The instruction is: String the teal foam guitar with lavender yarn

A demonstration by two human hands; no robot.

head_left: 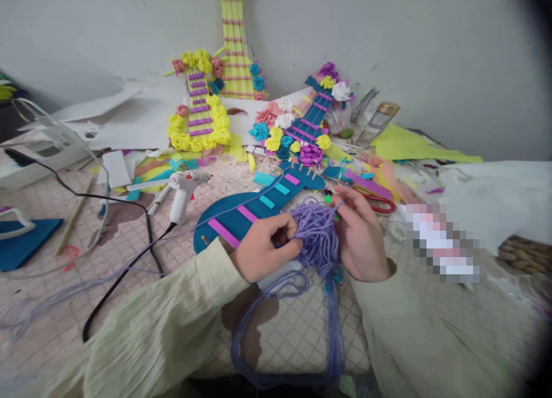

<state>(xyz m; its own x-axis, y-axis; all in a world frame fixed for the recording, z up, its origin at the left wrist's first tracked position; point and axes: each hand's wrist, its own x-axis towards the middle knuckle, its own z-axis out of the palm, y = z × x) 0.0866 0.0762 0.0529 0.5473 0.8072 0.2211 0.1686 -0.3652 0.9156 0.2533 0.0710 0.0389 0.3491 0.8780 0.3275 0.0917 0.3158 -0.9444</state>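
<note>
A tangled bundle of purple yarn (318, 237) is held between my hands above the table. My left hand (267, 245) pinches its left side, thumb and fingers closed on the strands. On the other side my right hand (361, 234) grips the yarn with bent fingers, near a small green and black piece (328, 198) that I cannot make out. Loose strands loop down to the table's front edge. Behind the hands lies a blue guitar-shaped cutout (224, 205) with pink and turquoise strips across it and small pegs; one yarn strand runs over it.
A white glue gun (183, 196) with a black cord stands to the left. Decorated paper instruments, one with yellow flowers (198, 138), lean at the back. Red-handled scissors (379, 203) and paper scraps lie to the right. A glass jar (382, 119) is farther back.
</note>
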